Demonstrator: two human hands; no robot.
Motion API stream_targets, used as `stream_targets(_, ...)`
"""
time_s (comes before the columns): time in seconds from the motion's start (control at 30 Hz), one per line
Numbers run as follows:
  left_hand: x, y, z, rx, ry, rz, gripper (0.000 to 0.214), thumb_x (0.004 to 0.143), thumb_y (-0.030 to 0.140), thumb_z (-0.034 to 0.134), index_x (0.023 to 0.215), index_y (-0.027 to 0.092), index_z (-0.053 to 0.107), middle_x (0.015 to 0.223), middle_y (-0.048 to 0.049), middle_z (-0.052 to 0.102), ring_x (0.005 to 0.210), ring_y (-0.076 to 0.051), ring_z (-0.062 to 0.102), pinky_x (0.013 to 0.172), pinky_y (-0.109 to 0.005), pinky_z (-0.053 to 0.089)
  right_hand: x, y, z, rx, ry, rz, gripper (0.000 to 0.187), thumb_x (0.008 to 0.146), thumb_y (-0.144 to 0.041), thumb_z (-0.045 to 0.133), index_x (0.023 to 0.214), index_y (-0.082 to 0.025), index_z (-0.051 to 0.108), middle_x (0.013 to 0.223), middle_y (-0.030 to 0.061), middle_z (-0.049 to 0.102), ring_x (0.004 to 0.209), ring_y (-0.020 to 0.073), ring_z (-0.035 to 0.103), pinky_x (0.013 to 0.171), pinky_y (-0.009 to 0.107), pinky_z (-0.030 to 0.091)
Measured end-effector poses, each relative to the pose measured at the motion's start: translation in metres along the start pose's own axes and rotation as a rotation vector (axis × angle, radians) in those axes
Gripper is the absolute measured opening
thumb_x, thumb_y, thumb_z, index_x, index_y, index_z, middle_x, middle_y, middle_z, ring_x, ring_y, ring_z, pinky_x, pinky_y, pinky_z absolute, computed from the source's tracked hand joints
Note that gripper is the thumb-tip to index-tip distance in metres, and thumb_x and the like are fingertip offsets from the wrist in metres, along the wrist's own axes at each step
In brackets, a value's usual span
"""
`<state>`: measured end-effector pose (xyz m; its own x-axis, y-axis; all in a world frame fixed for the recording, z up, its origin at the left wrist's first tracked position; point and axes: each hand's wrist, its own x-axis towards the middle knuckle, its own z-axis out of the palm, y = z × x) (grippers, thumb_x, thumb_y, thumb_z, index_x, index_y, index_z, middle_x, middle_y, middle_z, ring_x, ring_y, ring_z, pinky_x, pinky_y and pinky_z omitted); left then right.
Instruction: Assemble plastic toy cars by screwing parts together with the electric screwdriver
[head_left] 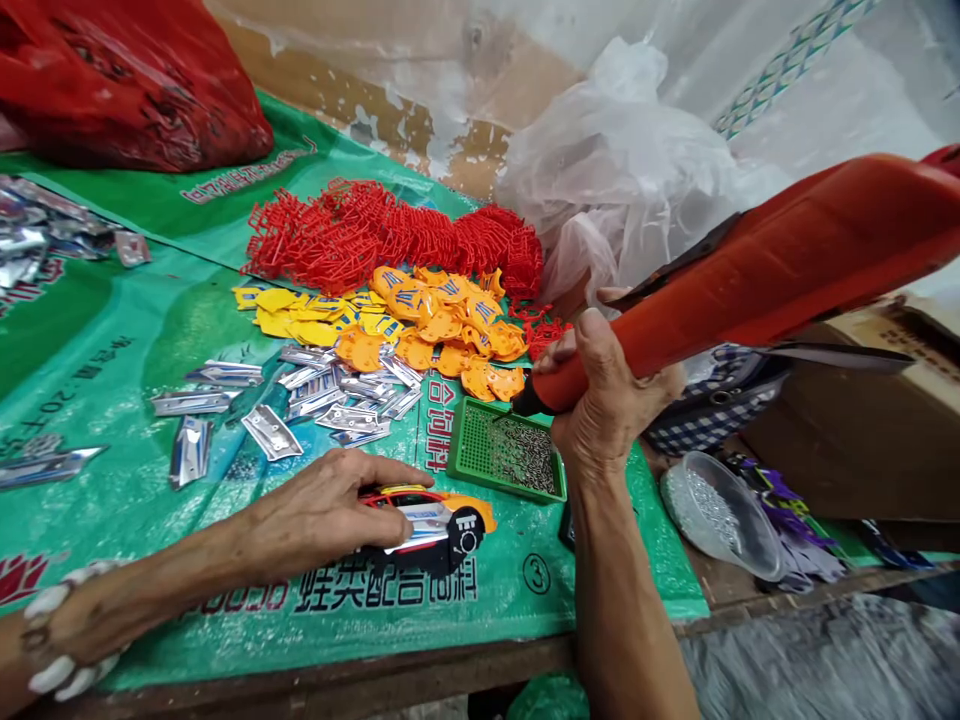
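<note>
My left hand (341, 505) grips a toy car (427, 522) lying on the green sheet, fingers over its top and thumb along its silver side. The car has an orange front, black wheels and a red part. In my right hand (607, 395) is a red electric screwdriver (720, 290), held at a slant, its black tip down over a green basket (469, 465) of small screws. Whether a screw sits on the tip I cannot make out. Silver side panels (274, 432) lie loose left of the basket, with orange panels (450, 310) and yellow panels (300, 318) behind.
Red plastic frames (330, 240) are heaped at the back. A red bag (135, 90) stands far left, above more silver parts (45, 235). Clear plastic bags (615, 170) lean at the wall. To the right are a bowl of small clear pieces (712, 510) and a cardboard box (832, 430).
</note>
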<state>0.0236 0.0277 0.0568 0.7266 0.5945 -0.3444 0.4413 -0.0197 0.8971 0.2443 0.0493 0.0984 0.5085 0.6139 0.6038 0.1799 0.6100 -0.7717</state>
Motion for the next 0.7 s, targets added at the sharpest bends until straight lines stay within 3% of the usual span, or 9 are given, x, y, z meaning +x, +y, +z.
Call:
stream_targets(0.1,-0.0027,0.0042,-0.0019,-0.013,0.008,-0.105,0.061,0.07,0.045,0.063,0.127,0.022,0.061,0.109,-0.0036,0.07,0.096,-0.028,0.06,0.075,-0.03,0.042,0.0001,0.0034,-0.0001,-0.006,-0.009,0.024,0.03,0.073,-0.03,0.08,0.098,-0.022,0.066,0.052,-0.008,0.057,0.042,0.0133,0.055,0.038,0.025,0.043)
stream_targets(0.17,-0.0041,0.0058,-0.002,-0.016,0.021,-0.131,0.058,0.069,0.046,0.063,0.121,0.021,0.06,0.102,-0.0036,0.07,0.092,-0.027,0.059,0.073,-0.031,0.041,-0.0007,0.0066,-0.0004,-0.008,-0.01,0.029,0.029,0.072,-0.031,0.08,0.097,-0.023,0.067,0.053,-0.008,0.057,0.042,0.0122,0.053,0.038,0.024,0.042)
stream_targets(0.3,-0.0036,0.0047,-0.0012,-0.017,-0.03,-0.121,0.042,0.07,0.047,0.062,0.102,0.02,0.063,0.089,-0.0012,0.068,0.084,-0.024,0.059,0.067,-0.029,0.039,-0.0025,0.0099,-0.0012,-0.05,-0.006,0.045,0.032,0.072,-0.033,0.079,0.099,-0.022,0.067,0.053,-0.0085,0.056,0.041,0.0112,0.052,0.039,0.024,0.043)
stream_targets(0.43,-0.003,0.0038,-0.0006,-0.04,-0.006,-0.115,0.04,0.071,0.044,0.062,0.103,0.02,0.066,0.09,-0.0004,0.069,0.083,-0.023,0.059,0.067,-0.028,0.039,-0.0033,0.0082,-0.0009,-0.071,-0.012,0.045,0.036,0.073,-0.034,0.078,0.104,-0.02,0.066,0.054,-0.008,0.057,0.041,0.012,0.053,0.04,0.025,0.045)
stream_targets(0.7,-0.0057,0.0044,0.002,-0.152,0.018,-0.091,0.045,0.075,0.047,0.062,0.111,0.023,0.072,0.097,-0.0005,0.071,0.087,-0.024,0.061,0.069,-0.028,0.039,-0.003,0.0094,0.0005,-0.086,-0.009,0.023,0.029,0.073,-0.033,0.08,0.095,-0.021,0.065,0.055,-0.0073,0.056,0.04,0.0111,0.052,0.038,0.025,0.044)
